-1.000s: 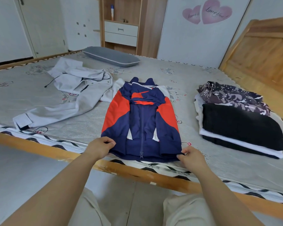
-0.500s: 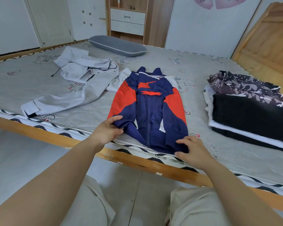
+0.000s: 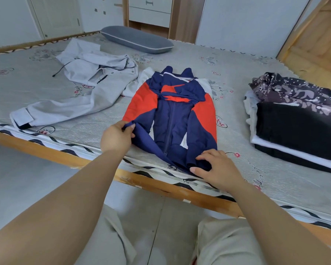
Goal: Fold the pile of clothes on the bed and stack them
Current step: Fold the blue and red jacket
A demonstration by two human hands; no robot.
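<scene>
Pinching the lower left hem of the navy-and-red jacket (image 3: pixel 172 119), left hand (image 3: pixel 116 137) lifts it; right hand (image 3: pixel 216 169) fingers curl, gripping the lower right hem. Jacket lies at the bed (image 3: pixel 46 104) near edge; folded stack (image 3: pixel 298 121) toward right edge.

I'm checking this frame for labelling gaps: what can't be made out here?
- Stack: head view; right edge cuts it off, item count unclear.
- White garment: mostly hidden under the navy-and-red jacket.
- Right hand: fingertips buried in the jacket hem.
</scene>
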